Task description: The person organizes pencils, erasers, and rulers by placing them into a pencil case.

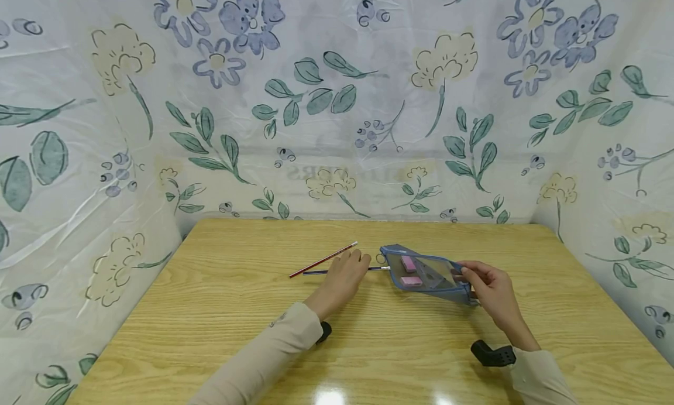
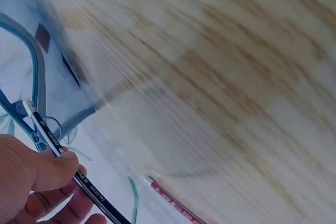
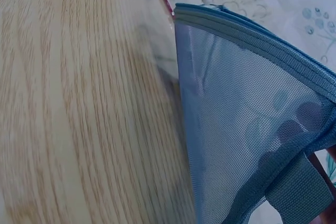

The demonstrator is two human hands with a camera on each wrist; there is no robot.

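Note:
My left hand [image 1: 344,274] pinches a dark blue pencil [image 2: 90,186] between thumb and fingers, its white-tipped end right at the mouth of a blue mesh pencil case [image 1: 400,285]. The case's zipper is open. Two pink erasers [image 1: 408,264] and a clear set square [image 1: 433,276] show inside it. At the case's other end my right hand [image 1: 492,291] grips it, some fingers showing through the mesh in the right wrist view. A red pencil [image 1: 322,260] lies on the table just beyond the left hand.
The wood-grain table [image 1: 221,317] runs back to a floral curtain [image 1: 337,100], which also hangs along both sides. A black wrist camera [image 1: 492,354] sits at the right wrist, over the table's near part.

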